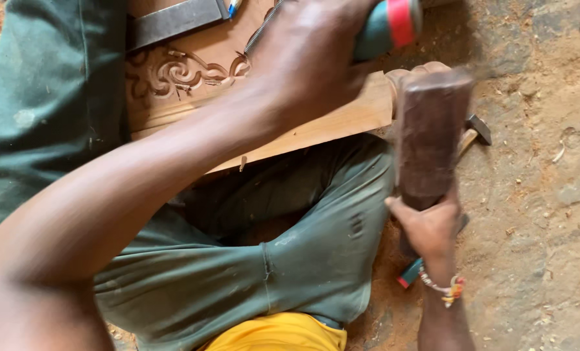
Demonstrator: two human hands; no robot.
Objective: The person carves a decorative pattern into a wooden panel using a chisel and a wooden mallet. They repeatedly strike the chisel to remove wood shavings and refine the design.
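left hand (309, 55) gripped a chisel (387, 26) over the carved board (192, 78); right hand (429, 227), at four o'clock, clenched a mallet (429, 130).

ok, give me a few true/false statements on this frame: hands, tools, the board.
1. The right hand grips a dark wooden mallet. True.
2. The left hand is empty. False: it holds a tool with a teal and red handle.
3. The board bears a carved scroll pattern. True.
4. The board lies on a workbench. False: it rests over the person's legs in green trousers, above a dirt floor.
5. A beaded bracelet is on the right wrist. True.
6. The floor is tiled and clean. False: it is bare earth with wood chips and dust.
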